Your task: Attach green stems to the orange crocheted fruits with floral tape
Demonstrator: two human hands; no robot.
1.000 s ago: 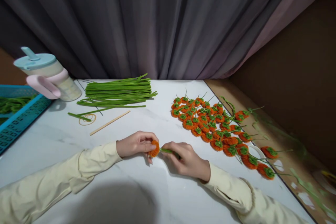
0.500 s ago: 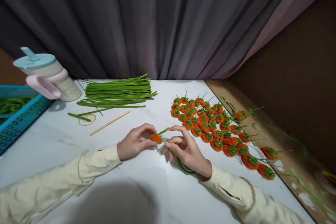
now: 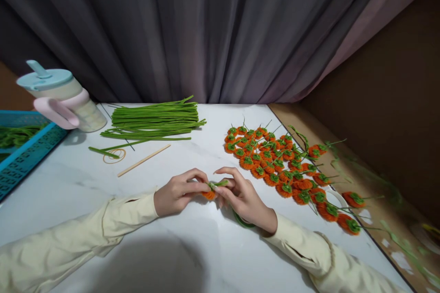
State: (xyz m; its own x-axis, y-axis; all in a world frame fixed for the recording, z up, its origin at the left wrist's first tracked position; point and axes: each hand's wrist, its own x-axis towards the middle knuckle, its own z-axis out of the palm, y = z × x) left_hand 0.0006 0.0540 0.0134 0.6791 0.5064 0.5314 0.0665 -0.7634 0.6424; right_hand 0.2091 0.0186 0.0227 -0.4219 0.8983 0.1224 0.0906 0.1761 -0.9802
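Note:
Between the thumb and fingers of my left hand is a small fuzzy orange persimmon, mostly covered by the fingertips. A short green stem sticks out of it to the right. My right hand pinches at that stem with its thumb and curled fingers, the index finger raised. A pale bit by the stem's base is too small to make out. Partly hidden beneath my right hand lies a green ring, perhaps a tape roll. Many finished-looking orange persimmons with green tops and thin wire stems lie to the right.
Green fuzzy stems lie bundled at the back, near a rubber band and a wooden stick. A lidded tumbler and a blue basket stand at left. A white ring sits at the right edge.
My left hand has moved slightly right and its fingers have closed over the persimmon's top. The stem has tipped lower, and my right thumb and fingers now meet it.

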